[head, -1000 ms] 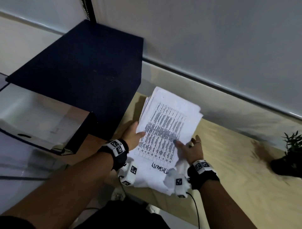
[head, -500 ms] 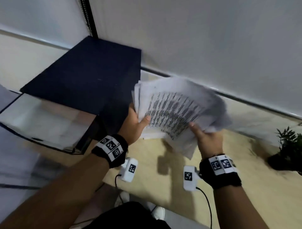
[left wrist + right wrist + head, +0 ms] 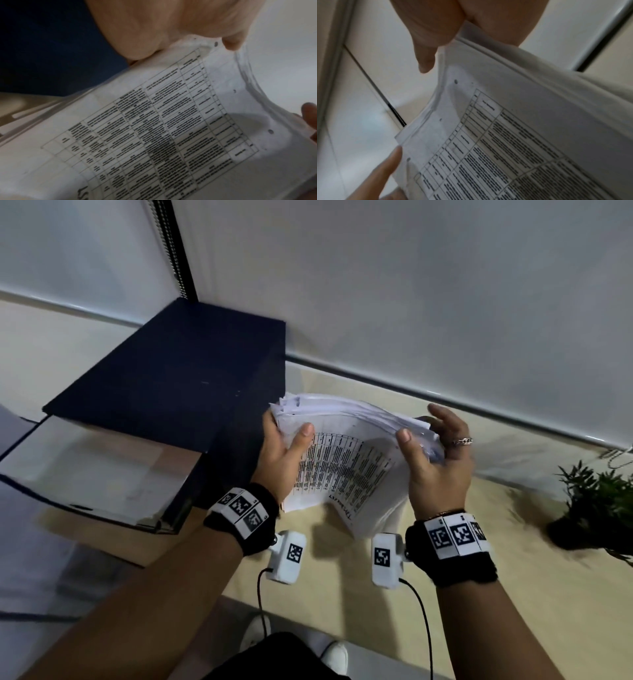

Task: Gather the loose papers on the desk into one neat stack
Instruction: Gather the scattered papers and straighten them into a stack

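A thick stack of white papers [image 3: 346,467] with a printed table on its front sheet hangs tilted above the wooden desk [image 3: 513,594]. My left hand [image 3: 286,446] grips its left edge, thumb on the front sheet and fingers behind. Along the right edge, my right hand [image 3: 431,460] holds it the same way. The sheet edges at the top are uneven. The left wrist view shows the printed sheet [image 3: 163,128] under my left hand [image 3: 154,27]. In the right wrist view the stack [image 3: 505,135] bends under my right hand [image 3: 436,27].
A dark navy box [image 3: 178,385] stands just left of the papers, with a glossy open tray [image 3: 96,470] in front of it. A small potted plant [image 3: 603,501] sits at the desk's right end. A pale wall runs close behind.
The stack lay flat on the desk a second ago. Both hands have lifted it and tipped it more upright, and my right hand has shifted to the right edge.
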`<state>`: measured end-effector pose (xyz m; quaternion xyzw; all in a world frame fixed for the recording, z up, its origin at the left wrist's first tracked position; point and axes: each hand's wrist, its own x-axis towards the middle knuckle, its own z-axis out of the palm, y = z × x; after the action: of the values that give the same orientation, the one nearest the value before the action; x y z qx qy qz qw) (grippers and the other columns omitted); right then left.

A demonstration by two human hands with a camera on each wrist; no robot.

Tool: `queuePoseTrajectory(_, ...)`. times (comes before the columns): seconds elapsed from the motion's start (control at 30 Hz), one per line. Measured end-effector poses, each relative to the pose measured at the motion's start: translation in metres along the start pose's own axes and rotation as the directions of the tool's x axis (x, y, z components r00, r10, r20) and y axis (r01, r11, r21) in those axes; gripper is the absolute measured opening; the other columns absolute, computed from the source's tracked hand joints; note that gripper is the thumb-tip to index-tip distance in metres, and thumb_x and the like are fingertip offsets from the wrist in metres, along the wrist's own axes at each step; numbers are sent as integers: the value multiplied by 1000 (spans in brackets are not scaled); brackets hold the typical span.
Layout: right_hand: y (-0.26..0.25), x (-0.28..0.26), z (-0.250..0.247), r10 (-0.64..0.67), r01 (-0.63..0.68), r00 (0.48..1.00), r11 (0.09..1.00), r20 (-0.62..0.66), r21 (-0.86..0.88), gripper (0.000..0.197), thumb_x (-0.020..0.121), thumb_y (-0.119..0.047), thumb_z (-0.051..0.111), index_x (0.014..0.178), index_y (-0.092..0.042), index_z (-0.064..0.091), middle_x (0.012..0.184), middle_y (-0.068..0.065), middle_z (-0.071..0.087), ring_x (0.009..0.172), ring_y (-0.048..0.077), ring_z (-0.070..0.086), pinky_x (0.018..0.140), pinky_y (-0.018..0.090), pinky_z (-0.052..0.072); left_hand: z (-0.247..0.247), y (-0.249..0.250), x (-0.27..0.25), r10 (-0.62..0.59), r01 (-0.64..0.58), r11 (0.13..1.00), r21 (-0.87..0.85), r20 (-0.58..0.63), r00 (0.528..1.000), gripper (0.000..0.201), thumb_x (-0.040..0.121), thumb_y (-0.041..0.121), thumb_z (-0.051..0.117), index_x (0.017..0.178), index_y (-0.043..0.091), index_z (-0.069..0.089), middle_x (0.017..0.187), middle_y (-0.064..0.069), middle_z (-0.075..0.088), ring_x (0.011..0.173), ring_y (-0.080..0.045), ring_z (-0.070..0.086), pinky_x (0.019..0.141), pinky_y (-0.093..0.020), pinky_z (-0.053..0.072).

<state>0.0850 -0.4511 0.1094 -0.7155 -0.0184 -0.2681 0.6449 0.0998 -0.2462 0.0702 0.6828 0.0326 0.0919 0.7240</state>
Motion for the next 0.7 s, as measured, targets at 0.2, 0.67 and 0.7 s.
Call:
queuePoseTrajectory(0.2,12,5,4,-54,44,991,996,-126,-84,13,88,-10,66,88,-23,67,82,11,69,77,22,65,71,40,54,6,16,8,61,-74,994,-77,-162,985,35,93,45,53,115,19,60,103,6,70,97,-10,66,91,-34,52)
queuePoseTrajectory(0.67,4,9,19,-73,59,982,995,-176,-80,9,90,-16,62,96,-21,60,83,-11,66,72,6,63,67,23,48,26,37,26,299,-271,953,136,-276,913,4,97,6,54,95,6,57,82,10,56,72,8,53,69,-6,41)
queuePoseTrajectory(0.7,5,9,22,-66,53,985,995,-158,-88,10,90,-20,64,98,-24,60,84,-10,65,70,11,63,64,26,48,28,38,26,308,-280,950,142,-257,916,4,98,7,54,96,5,57,83,11,55,73,8,53,70,-6,41)
